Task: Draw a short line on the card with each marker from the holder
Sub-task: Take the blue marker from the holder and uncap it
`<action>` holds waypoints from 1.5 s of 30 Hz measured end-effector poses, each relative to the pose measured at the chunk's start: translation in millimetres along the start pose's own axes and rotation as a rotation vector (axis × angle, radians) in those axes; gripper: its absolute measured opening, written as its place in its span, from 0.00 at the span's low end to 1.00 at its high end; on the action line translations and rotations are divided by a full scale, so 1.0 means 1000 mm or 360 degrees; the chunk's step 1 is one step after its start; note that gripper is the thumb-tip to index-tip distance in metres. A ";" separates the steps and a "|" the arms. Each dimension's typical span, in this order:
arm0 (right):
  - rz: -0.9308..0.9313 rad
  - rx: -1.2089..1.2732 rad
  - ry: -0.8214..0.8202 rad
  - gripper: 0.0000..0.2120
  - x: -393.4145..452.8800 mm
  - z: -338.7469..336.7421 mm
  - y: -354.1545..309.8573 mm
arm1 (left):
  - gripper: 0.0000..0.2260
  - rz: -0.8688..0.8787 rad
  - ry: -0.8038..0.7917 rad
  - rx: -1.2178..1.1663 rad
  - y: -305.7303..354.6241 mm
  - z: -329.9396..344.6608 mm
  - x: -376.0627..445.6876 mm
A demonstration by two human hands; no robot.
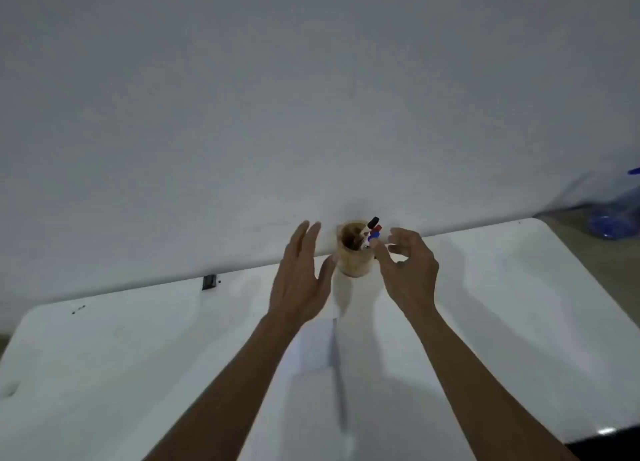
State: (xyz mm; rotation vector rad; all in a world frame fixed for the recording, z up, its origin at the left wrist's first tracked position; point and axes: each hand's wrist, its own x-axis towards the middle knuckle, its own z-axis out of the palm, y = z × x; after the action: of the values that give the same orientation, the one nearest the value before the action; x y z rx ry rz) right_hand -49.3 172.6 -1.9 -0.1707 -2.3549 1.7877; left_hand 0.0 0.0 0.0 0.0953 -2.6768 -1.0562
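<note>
Holder: a round wooden cup, the holder [354,253], stood upright at the far edge of the white table [138,356], against the wall.
Markers: the markers [371,234] leaned together toward the holder's right rim; black, red and blue caps showed above it. The exact count could not be told.
Card: a pale sheet, likely the card [311,350], lay flat on the table nearer the person, between the forearms; blur made its edges faint, and no lines on it could be made out.
Right hand: the right hand [410,270] was just beside the caps, fingers curled, thumb and forefinger parted in a pinch, gripping nothing.
Left hand: the left hand [299,277] was open and flat, fingers straight, palm facing the holder's left side, thumb near or touching its base; contact was unclear.
Stage: judged as the first pick; no marker was out.
Risk: the caps sat bunched, so a pinch could catch two markers or only pull a cap off.
Risk: a sideways tug could tip the holder unless the left hand braced it.
</note>
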 end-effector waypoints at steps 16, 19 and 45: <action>0.0074 -0.0045 0.0108 0.10 0.024 0.029 0.043 | 0.21 -0.0201 -0.0029 -0.0386 -0.005 0.069 0.037; -0.0012 -0.0087 0.0130 0.07 0.025 0.030 0.040 | 0.22 -0.0229 -0.0017 -0.0371 -0.011 0.074 0.035; 0.0130 -0.0116 -0.0980 0.09 -0.088 0.028 -0.012 | 0.14 -0.0667 -0.0064 -0.0743 -0.019 -0.059 -0.065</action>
State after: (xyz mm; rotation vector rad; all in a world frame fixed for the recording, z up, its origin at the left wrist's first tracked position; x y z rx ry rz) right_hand 30.8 125.4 -4.4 0.3291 -2.8503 2.0121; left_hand 78.1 -42.5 14.5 0.5647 -2.4189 -1.7938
